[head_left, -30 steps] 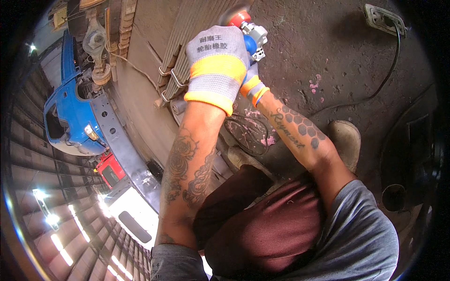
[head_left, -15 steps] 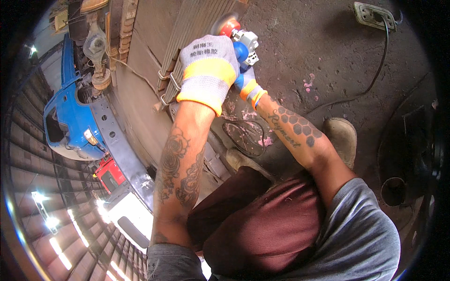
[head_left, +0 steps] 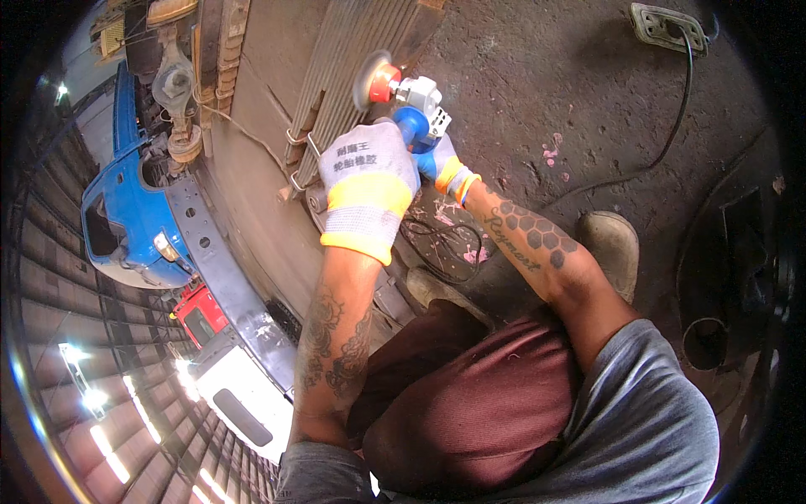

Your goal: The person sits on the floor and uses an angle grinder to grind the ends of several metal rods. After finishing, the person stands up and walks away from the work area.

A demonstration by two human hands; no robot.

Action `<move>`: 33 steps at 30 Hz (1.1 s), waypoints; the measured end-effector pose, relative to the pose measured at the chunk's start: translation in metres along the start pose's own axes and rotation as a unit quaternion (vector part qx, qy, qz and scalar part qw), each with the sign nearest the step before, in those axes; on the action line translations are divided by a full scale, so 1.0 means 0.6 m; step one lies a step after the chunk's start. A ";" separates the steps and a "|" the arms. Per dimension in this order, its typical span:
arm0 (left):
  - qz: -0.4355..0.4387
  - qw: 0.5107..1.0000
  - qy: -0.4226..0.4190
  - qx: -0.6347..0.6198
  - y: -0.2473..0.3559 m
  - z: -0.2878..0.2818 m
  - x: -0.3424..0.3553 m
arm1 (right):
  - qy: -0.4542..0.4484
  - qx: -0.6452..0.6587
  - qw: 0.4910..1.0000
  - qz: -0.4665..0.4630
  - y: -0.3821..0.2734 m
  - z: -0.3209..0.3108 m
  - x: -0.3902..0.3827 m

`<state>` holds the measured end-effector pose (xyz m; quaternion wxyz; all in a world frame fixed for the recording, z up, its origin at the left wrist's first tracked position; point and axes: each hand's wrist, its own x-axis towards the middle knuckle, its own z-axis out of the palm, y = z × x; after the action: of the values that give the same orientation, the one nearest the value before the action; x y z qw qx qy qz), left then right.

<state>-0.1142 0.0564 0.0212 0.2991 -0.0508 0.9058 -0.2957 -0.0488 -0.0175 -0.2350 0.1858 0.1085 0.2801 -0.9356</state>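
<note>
Both my hands, in grey gloves with orange and yellow cuffs, hold an angle grinder (head_left: 426,97). It has a silver head, a red guard-like collar (head_left: 384,85) and a round, blurred disc (head_left: 367,80). My left hand (head_left: 365,160) is closed at its blue side handle (head_left: 410,124); the fingers are mostly hidden. My right hand (head_left: 441,164) wraps the blue body behind the head. The disc is over a long stack of metal leaf springs (head_left: 353,42); whether it touches them I cannot tell.
U-bolts (head_left: 302,160) clasp the spring stack. A dark cable (head_left: 621,181) runs across the stained floor to a metal-framed item (head_left: 667,29) at the far right. My shoes (head_left: 611,252) rest on the floor. A blue truck cab (head_left: 138,223) and frame rail (head_left: 206,244) stand left.
The grinder has shifted nearer me and left, its disc moving back along the springs. My left hand has come toward me with it; my right hand has moved slightly nearer.
</note>
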 end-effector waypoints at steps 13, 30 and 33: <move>0.079 0.994 0.060 -0.040 0.015 -0.022 0.008 | 0.019 0.123 0.990 -0.062 0.023 -0.011 0.024; 0.102 0.992 0.041 0.064 0.044 -0.069 0.101 | 0.210 0.225 0.951 -0.011 -0.021 0.038 0.064; 0.078 0.994 0.022 0.069 0.031 -0.068 0.100 | 0.223 0.121 0.967 -0.002 -0.019 0.044 0.055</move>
<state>-0.1847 0.0759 0.0064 0.3039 0.0474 0.8907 -0.3346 -0.0863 -0.0329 -0.2179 0.1028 0.3351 0.1997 -0.9150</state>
